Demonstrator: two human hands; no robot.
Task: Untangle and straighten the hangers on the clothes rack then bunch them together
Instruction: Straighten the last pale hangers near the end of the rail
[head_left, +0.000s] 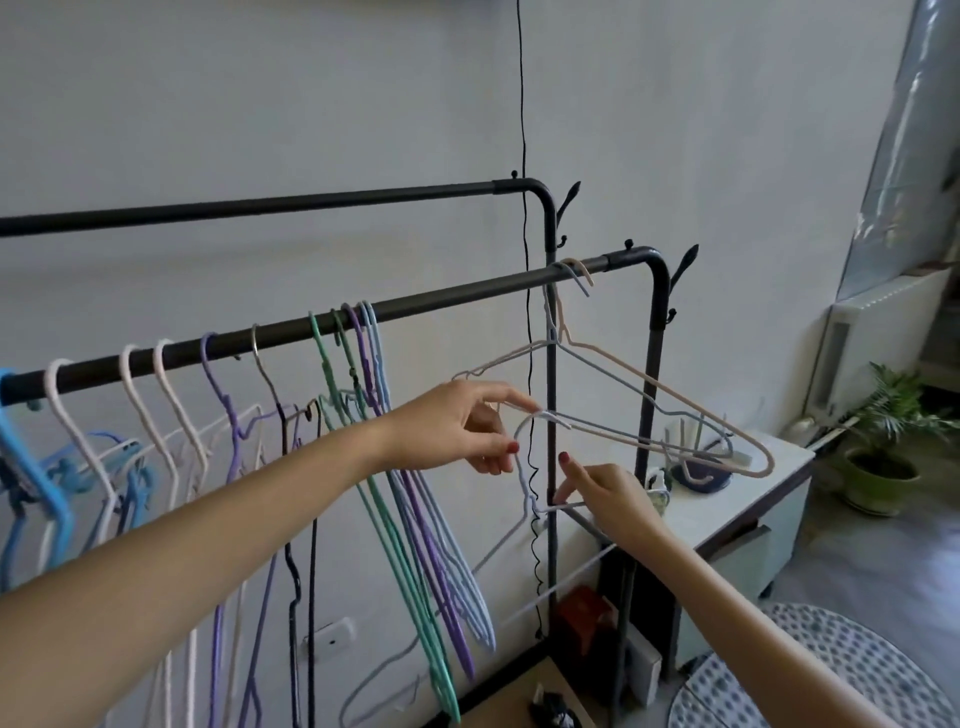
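Note:
A black clothes rack has a near rail (441, 304) carrying several thin hangers. At the rail's right end two hangers, one beige (675, 395) and one grey-blue (613, 382), hang tilted and swung out to the right. A pale lilac hanger (522, 486) dangles with its hook caught on their lower bars. My left hand (467, 431) pinches those bars right at that hook. My right hand (608, 493) grips the lilac hanger's neck and shoulder just below. A bunch of green, purple and blue hangers (415, 545) hangs to the left.
More white, purple and blue hangers (156, 415) hang crookedly along the rail's left part. A far rail (311, 200) is bare. A black cord (524, 260) drops down the wall. A white cabinet (737, 509) with a bowl and a potted plant (883, 457) stand to the right.

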